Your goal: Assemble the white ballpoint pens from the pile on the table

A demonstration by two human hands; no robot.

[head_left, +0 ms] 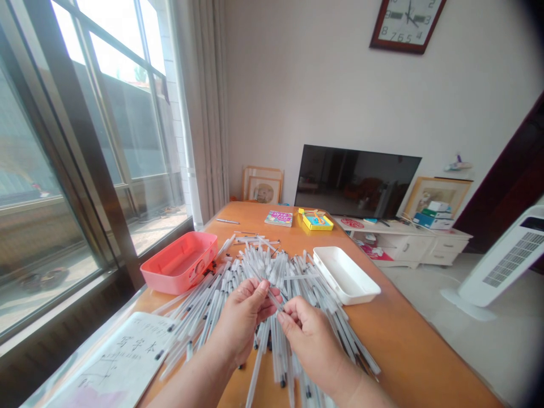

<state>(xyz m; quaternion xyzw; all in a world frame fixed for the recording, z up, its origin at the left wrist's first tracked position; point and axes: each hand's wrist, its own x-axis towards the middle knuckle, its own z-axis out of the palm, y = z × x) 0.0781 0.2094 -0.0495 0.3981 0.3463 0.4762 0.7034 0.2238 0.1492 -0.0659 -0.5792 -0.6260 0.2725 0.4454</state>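
Low over the middle of the wooden table (399, 317), both my hands are closed on one thin translucent pen (275, 301). My left hand (242, 317) pinches its upper end between thumb and fingers. The lower end is between the thumb and fingertips of my right hand (312, 340). A wide heap of clear pen barrels (225, 289), several with black ends, lies spread under and around my hands. Part of the heap is hidden behind my hands and forearms.
A coral plastic basket (168, 279) stands left of the heap, a white tray (363, 294) right of it. A notebook (123, 362) lies front left. Farther back are a book (278, 218), a yellow box (321, 225) and a silver pen (228, 221).
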